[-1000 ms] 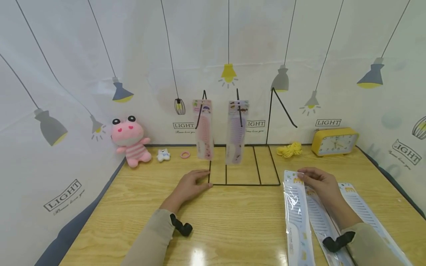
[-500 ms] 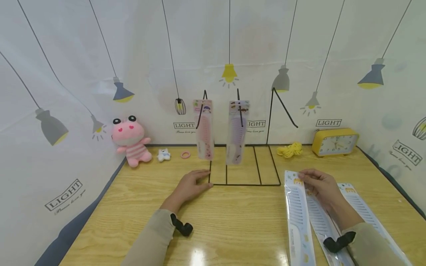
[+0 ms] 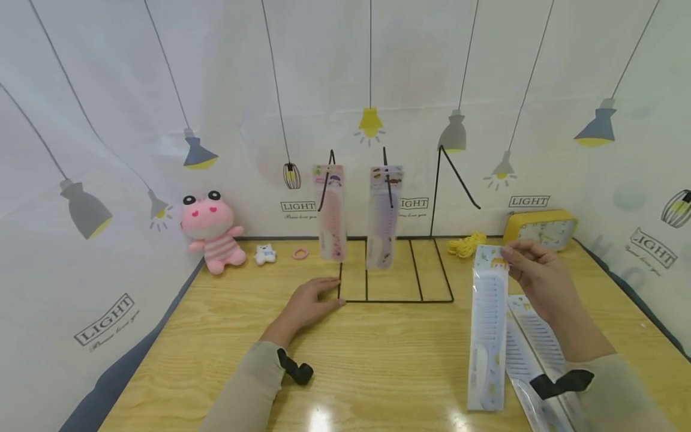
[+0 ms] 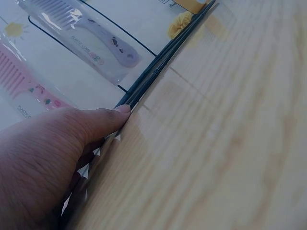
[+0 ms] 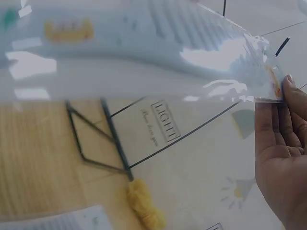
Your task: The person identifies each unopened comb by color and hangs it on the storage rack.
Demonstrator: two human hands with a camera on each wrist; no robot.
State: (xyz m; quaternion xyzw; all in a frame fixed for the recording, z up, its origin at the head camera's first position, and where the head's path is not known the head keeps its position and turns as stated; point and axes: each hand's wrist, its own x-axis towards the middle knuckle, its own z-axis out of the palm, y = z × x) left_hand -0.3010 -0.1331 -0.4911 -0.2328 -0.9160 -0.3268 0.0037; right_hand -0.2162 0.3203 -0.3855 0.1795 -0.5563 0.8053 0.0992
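My right hand pinches the packaged white comb by its top edge, hanging above the surface, light and slippery in film, while my flat left hand steadies the wire rack.

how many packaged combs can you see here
4: pink comb and purple comb hang on the wire rack; the right hand pinches a white comb; another lies beneath. More may be hidden.
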